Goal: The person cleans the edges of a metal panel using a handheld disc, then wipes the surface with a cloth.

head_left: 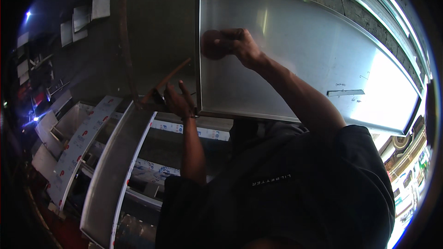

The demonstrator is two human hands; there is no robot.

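My right hand (240, 48) reaches across a shallow metal tray-like panel (277, 32) with turned-up edges. Its fingers are closed on a round reddish-brown disc (211, 45), which looks like an abrasive disc, over the panel's left end. Whether the disc lies flat on the metal is blurred. Just outside the panel's near left corner is my left hand (179, 100), with fingers apart. A thin brown strip (173, 73), like wood, slants beside it, and a small dark object (158, 97) is close to its fingertips; I cannot tell if they touch.
A thin flat metal strip (346, 92) lies on the panel's right part. To the lower left are long metal channels (108, 170) and film-covered sheet pieces (85, 145). Several loose plates (101, 3) lie on the dark floor at far left, near bright bluish lights (28, 14).
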